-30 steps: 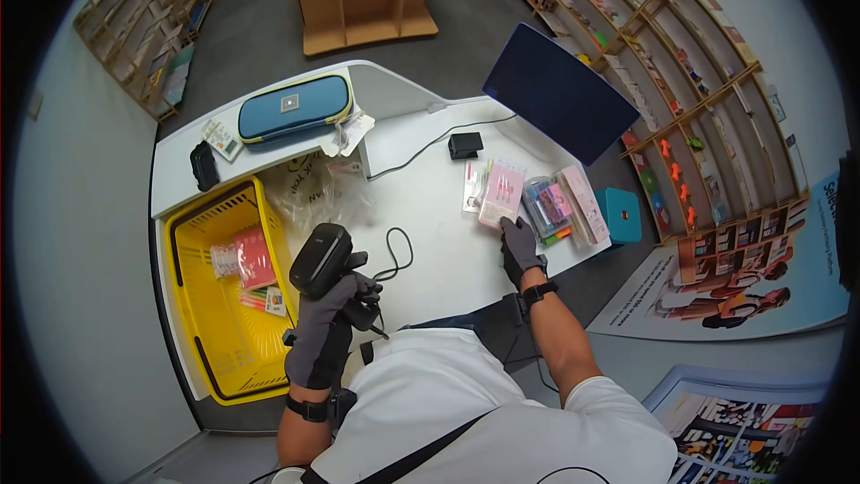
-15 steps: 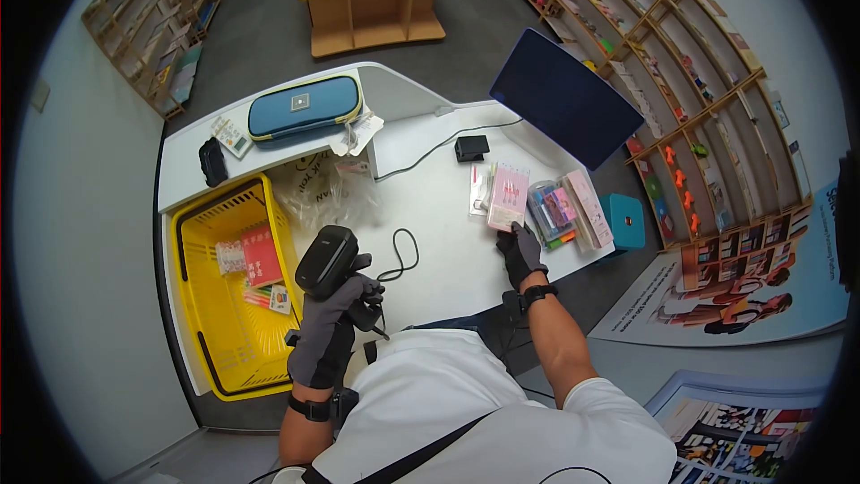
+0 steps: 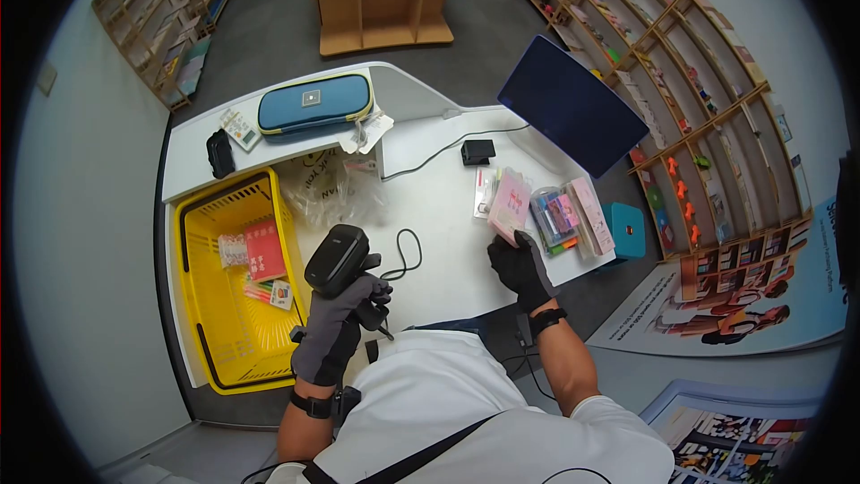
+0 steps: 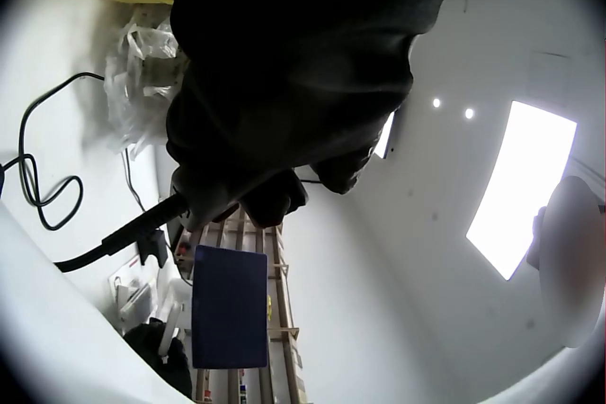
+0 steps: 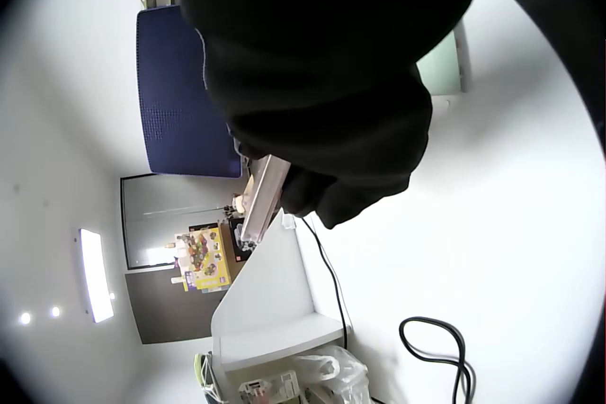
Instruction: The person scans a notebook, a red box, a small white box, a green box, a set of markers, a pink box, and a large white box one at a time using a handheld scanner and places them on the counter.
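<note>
In the head view my gloved left hand (image 3: 333, 332) grips the handle of a black handheld barcode scanner (image 3: 337, 260), its head facing up and a cable trailing from its base. My gloved right hand (image 3: 522, 273) pinches the near end of a flat pink case (image 3: 510, 204), which is tilted over the counter. The right wrist view shows the clear edge of this case (image 5: 266, 197) past the dark glove. Beside it lie a white card pack (image 3: 485, 190), a clear pouch of colored stationery (image 3: 554, 215) and a long pink box (image 3: 589, 218).
A yellow basket (image 3: 191, 291) on the left holds a red booklet and small packs. Plastic bags (image 3: 336, 193) lie next to it. A blue pencil case (image 3: 315, 106) is on the raised ledge. A monitor (image 3: 573, 106), a black stand (image 3: 477, 152) and a teal box (image 3: 624, 231) are rightward.
My right hand has pulled the pink case toward me and tilted it up from the other goods. The left hand keeps its hold on the scanner, and the head view has shifted slightly.
</note>
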Tool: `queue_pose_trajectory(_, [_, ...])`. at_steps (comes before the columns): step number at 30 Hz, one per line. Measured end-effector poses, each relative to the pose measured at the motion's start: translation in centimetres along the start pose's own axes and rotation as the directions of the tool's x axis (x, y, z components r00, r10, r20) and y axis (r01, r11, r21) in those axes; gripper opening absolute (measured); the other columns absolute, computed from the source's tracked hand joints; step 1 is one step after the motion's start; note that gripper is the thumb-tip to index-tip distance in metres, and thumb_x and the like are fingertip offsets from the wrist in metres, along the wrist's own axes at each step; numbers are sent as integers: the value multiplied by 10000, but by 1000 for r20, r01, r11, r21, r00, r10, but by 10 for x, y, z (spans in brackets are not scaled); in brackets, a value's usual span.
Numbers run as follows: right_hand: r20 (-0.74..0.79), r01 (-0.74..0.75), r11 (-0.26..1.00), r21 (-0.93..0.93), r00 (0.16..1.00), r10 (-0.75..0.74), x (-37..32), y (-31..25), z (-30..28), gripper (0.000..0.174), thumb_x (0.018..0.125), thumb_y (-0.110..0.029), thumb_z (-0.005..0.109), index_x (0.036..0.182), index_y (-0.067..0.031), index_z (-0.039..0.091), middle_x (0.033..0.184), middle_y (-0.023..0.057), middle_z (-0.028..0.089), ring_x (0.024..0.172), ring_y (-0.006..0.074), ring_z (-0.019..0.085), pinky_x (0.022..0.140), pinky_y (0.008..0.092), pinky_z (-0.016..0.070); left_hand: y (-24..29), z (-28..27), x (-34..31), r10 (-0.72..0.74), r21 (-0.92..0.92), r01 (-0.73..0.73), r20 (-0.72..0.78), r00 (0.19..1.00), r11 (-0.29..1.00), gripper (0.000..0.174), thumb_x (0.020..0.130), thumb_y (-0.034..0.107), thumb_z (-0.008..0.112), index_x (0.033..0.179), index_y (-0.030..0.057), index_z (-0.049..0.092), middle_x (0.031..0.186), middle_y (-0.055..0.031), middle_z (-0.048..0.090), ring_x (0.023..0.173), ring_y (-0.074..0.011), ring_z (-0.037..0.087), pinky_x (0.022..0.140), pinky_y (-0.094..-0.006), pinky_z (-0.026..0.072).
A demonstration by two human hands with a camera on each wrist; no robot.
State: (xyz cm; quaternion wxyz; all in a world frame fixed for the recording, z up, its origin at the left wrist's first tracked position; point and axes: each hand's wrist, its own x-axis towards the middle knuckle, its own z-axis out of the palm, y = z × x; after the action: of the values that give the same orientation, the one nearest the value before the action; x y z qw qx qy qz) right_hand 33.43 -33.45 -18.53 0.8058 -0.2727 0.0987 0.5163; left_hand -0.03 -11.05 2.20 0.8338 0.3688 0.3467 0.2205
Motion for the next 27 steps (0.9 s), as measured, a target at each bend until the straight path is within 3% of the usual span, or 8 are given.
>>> queue_pose_trajectory(6, [0,48,979,-197,999,-49,10,19,45,288,1043,-159,670,1286,-12,622,1227,134,701,1068,319,700,958,418,604,2,-1,-1,-10,16,10,-15,1000,1000,428,945,68,761,1346,-35,651,980,-120,752,869,-191,736,779,-339,604])
queue_pose_trajectory(7, [83,171,882,-439,985,-149,11,18,61,301,1051,-151,655,1315,-14,608,1270,140,689,1113,302,695,985,405,598,2,-2,-1,-5,24,5,-8,1000,1000,407,955,55,738,1339,-41,644,1043,-116,737,881,-196,734,810,-352,608])
queue_pose_trajectory(9, [308,401,484,-778,915,-262,7,16,102,328,1069,-134,626,1372,-17,579,1356,152,664,1204,269,684,1038,379,587,2,-3,-1,5,38,-5,6,1000,999,367,974,28,693,1326,-53,630,1170,-109,706,907,-205,728,874,-376,615])
queue_pose_trajectory(14, [417,612,386,-690,772,-480,-19,19,160,255,1069,-79,638,1317,-18,624,1360,151,686,1248,261,695,1061,388,610,0,-4,-2,19,8,-19,16,1000,1000,377,976,28,690,1338,-56,622,1131,-114,714,922,-204,730,876,-376,615])
queue_pose_trajectory(17, [312,508,721,-472,861,-402,-12,14,170,142,1064,-63,632,1179,-33,710,1249,118,735,1161,191,720,1048,359,616,0,-4,-1,21,-6,-21,37,999,1000,407,978,40,700,1363,-58,610,1066,-112,727,935,-205,731,891,-376,610])
queue_pose_trajectory(18, [310,504,723,-473,863,-399,-10,14,170,142,1064,-63,632,1179,-33,710,1249,118,735,1161,191,720,1048,359,616,-1,-4,-2,19,-6,-19,33,999,1000,407,978,40,700,1363,-58,610,1066,-112,727,935,-205,731,891,-376,610])
queue_pose_trajectory(25, [519,712,451,-538,702,-489,16,16,166,173,1051,-90,668,1204,-16,696,1209,145,748,1096,240,770,986,395,667,-1,-3,-3,8,17,-9,65,998,1000,432,993,59,713,1392,-64,598,961,-94,733,944,-213,733,919,-377,596])
queue_pose_trajectory(27, [471,663,522,-537,749,-466,14,18,166,183,1039,-85,666,1205,-14,697,1209,131,742,1090,229,756,994,390,647,-2,-3,-3,9,11,-9,65,998,1000,432,995,61,715,1391,-64,599,963,-94,734,945,-213,733,917,-377,596])
